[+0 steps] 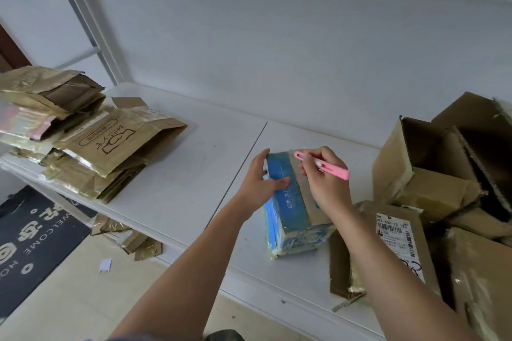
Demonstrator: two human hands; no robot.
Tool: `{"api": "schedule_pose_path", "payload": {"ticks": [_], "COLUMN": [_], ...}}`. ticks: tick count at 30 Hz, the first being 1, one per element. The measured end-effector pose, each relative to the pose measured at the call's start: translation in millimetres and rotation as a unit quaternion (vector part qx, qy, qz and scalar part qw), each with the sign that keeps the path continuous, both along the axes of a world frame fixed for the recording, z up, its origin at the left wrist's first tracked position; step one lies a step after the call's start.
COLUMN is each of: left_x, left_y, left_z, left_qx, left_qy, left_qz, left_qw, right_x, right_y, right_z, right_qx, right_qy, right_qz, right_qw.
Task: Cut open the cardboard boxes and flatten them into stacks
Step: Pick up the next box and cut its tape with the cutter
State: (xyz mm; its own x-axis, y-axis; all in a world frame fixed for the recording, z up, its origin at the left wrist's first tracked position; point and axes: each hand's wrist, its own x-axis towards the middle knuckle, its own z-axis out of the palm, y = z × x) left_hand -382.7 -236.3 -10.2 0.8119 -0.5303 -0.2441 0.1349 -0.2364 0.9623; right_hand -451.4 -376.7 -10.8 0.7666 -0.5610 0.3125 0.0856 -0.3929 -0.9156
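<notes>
Both forearms reach in from the bottom edge toward the box [293, 202], a small carton wrapped in blue tape that stands near the front middle of the white table [194, 174]. On its left side the left hand [260, 177] steadies it, fingers lying fairly straight along the wall and the thumb resting across the taped top. Over its far end the right hand [324, 174] pinches a pink cutter [322, 165], held like a pen; whether the blade touches the tape yet is hard to tell, since the fingers hide the tip. To do this cut well, it seems wise to run the blade shallowly along the centre seam, drawing away from the bracing thumb and keeping the carton pressed flat so it does not skid. Unopened and half-open boxes [432, 169] crowd the table's right end, just beside the carton. Well apart on the left, flattened cartons form a stack [91, 147]. Scraps [133, 241] lie on the floor below, near a dark mat [36, 243].
</notes>
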Motion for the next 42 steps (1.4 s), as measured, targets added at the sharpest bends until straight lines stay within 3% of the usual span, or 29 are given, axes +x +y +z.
{"api": "schedule_pose_path", "payload": {"ticks": [13,27,31,42], "left_x": [2,-6,-7,-4], "left_y": [-4,-13,-14,-15], "left_z": [5,9,8,2], "left_qx": [0.001,0.006,0.002,0.021], "left_qy": [0.007,0.002,-0.001,-0.017], "left_qz": [0.062,0.105,0.102,0.1], "left_qw": [0.998,0.994,0.995,0.995], "right_x": [4,-52,-34,-5], "right_y": [0,-4,-8,-7], "right_z": [2,11,20,2], "right_qx": [-0.165,-0.139,-0.132,-0.139], "right_qy": [-0.002,0.033,-0.008,0.011], "right_qz": [0.046,0.084,0.047,0.092], "right_qw": [0.985,0.986,0.99,0.986]}}
